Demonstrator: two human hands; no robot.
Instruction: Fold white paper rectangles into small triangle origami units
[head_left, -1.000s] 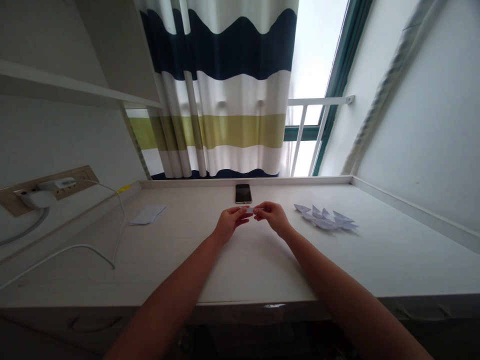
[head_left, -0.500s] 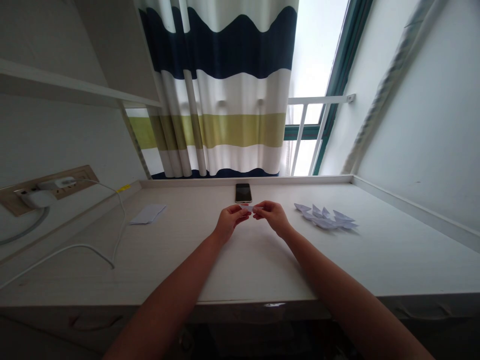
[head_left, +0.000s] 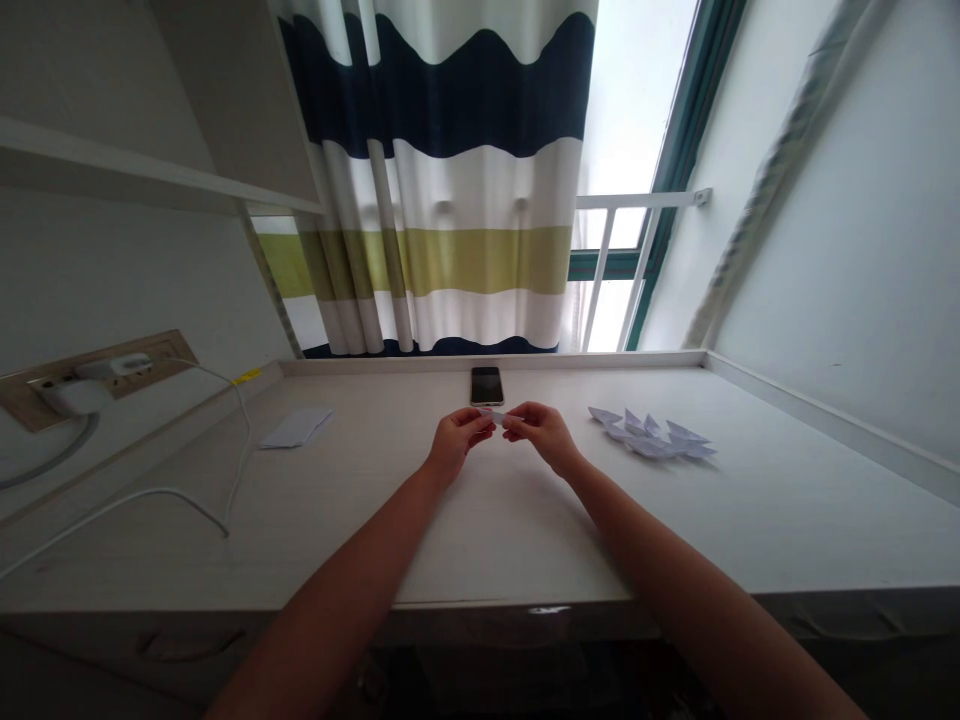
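Both my hands are raised a little above the white desk (head_left: 517,530), close together at its middle. My left hand (head_left: 457,445) and my right hand (head_left: 546,438) pinch a small folded piece of white paper (head_left: 493,414) between their fingertips. Beyond my hands lies a black smartphone (head_left: 487,386), flat near the back edge. To the right of my right hand sits a cluster of several pointed origami paper folds (head_left: 649,437). A flat white paper sheet (head_left: 296,428) lies to the left, out of reach of my fingers.
A white cable (head_left: 169,495) curves over the desk's left side from a charger (head_left: 71,396) on a wall socket strip (head_left: 142,372). A low ledge runs along the desk's left and right sides. A striped curtain (head_left: 442,190) hangs behind the back edge.
My fingers have shifted slightly on the small paper, and my hands stay close together. The phone, paper folds and sheet keep their places on the desk.
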